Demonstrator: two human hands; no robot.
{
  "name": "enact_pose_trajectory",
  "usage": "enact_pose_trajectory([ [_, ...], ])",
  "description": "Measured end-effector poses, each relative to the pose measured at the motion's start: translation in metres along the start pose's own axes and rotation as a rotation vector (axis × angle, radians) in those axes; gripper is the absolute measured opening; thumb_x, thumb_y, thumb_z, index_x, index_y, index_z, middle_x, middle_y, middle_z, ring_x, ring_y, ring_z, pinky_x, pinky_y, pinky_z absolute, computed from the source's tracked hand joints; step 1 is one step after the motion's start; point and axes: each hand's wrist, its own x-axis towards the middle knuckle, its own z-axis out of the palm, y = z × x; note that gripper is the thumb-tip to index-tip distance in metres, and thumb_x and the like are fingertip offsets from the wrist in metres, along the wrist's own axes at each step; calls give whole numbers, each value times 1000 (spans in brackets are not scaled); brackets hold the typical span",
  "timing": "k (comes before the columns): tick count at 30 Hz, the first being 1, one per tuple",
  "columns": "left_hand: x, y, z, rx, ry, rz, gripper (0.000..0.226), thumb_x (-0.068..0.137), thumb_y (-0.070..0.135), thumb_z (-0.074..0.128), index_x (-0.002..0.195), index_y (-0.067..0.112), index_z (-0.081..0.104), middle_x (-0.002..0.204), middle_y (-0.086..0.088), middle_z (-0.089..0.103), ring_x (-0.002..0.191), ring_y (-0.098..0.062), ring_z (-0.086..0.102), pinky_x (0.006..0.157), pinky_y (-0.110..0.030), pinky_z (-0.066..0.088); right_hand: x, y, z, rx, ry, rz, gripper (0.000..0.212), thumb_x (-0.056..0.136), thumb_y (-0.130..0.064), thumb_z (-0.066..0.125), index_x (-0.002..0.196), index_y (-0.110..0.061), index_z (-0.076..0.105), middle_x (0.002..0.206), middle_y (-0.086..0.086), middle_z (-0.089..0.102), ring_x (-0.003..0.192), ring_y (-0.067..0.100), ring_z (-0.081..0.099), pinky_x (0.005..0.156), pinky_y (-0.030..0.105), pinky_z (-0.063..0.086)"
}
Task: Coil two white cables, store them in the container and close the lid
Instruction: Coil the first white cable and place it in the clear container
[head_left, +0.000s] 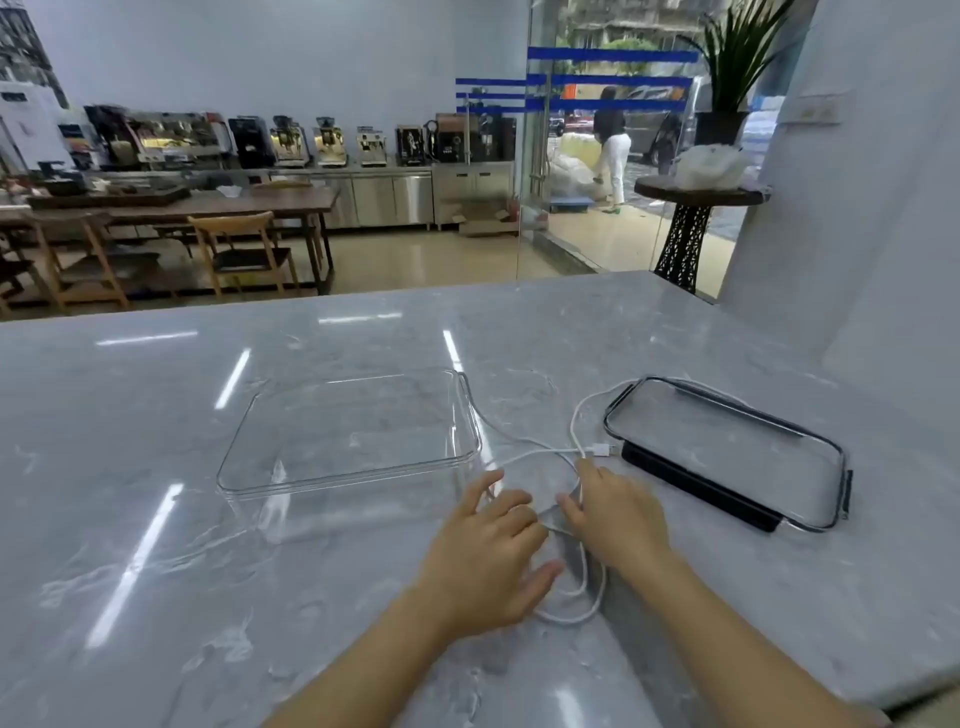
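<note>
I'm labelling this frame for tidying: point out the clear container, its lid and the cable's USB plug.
clear container (353, 431): head view, bare floor.
lid (727, 447): head view, clear middle panel.
USB plug (602, 450): head view, white housing.

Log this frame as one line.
container: empty, open | lid: off, beside it on counter | cables: loose, uncoiled | left hand: spread over cables | right hand: touching cables, grip unclear

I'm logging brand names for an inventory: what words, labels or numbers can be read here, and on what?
No text can be read anywhere.
On the papers on the left wall: print too blurred.
On the coffee machines: any badges too small.
On the wall plate at right: markings blurred.
On the container, lid and white cables: no marking visible.
</note>
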Motion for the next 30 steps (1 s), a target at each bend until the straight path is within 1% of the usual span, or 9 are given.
enact_pose_trajectory([
  [4,-9,5,15,-24,-94,107,32,80,44,53,61,19,57,59,3,58,68,-17,58,97,-36,36,-1,5,8,55,-78,27,32,93,-29,38,119,-12,44,114,9,60,100,31,58,76,36,44],
  [7,-12,3,21,-18,-124,191,27,78,38,58,59,20,49,55,3,55,56,-19,54,67,-27,35,-2,5,12,173,-122,57,30,92,-22,37,119,-10,43,114,13,59,99,33,57,73,36,43],
  [10,-9,3,24,-62,-68,225,25,81,29,55,59,19,46,55,2,54,53,-19,52,58,-27,30,1,8,12,271,-89,103,22,91,-19,41,108,-10,50,106,13,63,93,32,57,69,34,40],
  [14,2,7,13,-275,-25,42,41,93,38,39,62,15,52,56,1,55,54,-17,47,54,-25,31,8,13,2,477,-30,200,13,86,-18,49,82,-14,60,85,11,66,82,29,57,65,32,39],
  [17,23,2,-5,-437,-27,-143,43,90,44,42,65,12,55,55,-2,56,56,-17,46,51,-25,31,18,17,-18,661,16,218,34,85,-28,57,53,-21,52,58,-1,50,67,23,48,62,31,36],
  [21,63,-8,-33,-580,63,-364,37,85,46,50,71,13,61,54,8,48,53,-11,42,54,-28,33,22,9,-68,1136,29,54,29,81,-45,59,74,-19,71,91,-10,61,92,9,58,85,26,39],
  [23,84,-14,-48,-669,96,-422,27,87,37,55,70,17,61,52,9,47,51,-9,41,53,-26,34,22,6,-93,1288,-22,-102,29,84,-41,55,87,-16,71,96,-7,69,95,3,61,87,18,42],
  [26,112,-21,-71,-758,183,-456,26,87,29,58,62,26,54,47,11,45,51,-6,40,50,-17,31,26,-4,-120,1198,-23,-292,6,83,-19,63,89,-18,66,77,-3,65,73,9,61,71,16,48],
  [30,137,-27,-97,-951,160,-491,24,89,31,55,70,15,53,49,10,37,43,-4,32,45,-17,27,48,-5,-143,1165,310,-265,23,89,-11,56,70,-22,63,46,-11,47,44,7,41,47,24,38],
])
